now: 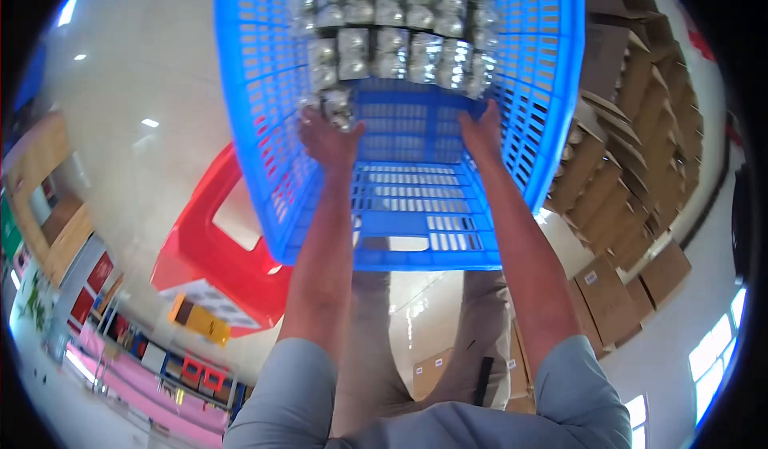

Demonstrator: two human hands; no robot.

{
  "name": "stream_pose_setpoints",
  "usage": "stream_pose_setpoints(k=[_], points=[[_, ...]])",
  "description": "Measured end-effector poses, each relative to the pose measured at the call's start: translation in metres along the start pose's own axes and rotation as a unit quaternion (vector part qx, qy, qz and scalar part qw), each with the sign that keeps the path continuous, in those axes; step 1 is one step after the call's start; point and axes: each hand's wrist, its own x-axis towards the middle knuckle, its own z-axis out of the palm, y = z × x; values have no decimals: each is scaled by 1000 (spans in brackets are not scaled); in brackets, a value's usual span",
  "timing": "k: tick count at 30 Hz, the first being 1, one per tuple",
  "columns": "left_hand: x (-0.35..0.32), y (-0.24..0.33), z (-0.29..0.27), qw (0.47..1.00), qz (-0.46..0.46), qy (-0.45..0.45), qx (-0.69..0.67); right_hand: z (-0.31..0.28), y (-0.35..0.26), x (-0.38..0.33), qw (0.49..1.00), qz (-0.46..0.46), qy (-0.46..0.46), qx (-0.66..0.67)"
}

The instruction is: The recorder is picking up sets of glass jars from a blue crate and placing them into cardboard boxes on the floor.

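A large blue plastic crate with slotted walls stands before me. Rows of clear-wrapped packs fill its far part; round, silvery-gold pieces show through their shiny film. Inside the crate at the left, my left hand has its thumb and fingers around a clear-wrapped pack below the front row. My right hand reaches in at the right side, thumb and fingers apart, close to the lowest packs there. Nothing shows between its fingers, though its fingertips are partly hidden.
A red plastic stool is left of the crate. Many brown cardboard boxes are stacked along the right, with more boxes low down beyond my legs. Shelving with bins and a wooden frame stand far left.
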Motion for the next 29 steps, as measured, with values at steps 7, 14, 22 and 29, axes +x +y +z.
stream_pose_setpoints(k=[7, 14, 22, 29], points=[[8, 41, -13, 983, -137, -124, -23, -11, 2, 52, 992, -82, 93, -17], [-3, 26, 6, 994, -51, -82, -51, -5, -54, 63, 996, 63, 50, -42], [12, 26, 9, 991, -88, -102, 10, 19, -64, 70, 997, 71, 18, -5], [16, 23, 3, 990, -91, -105, 30, 25, -56, 81, 993, 97, 67, 22]])
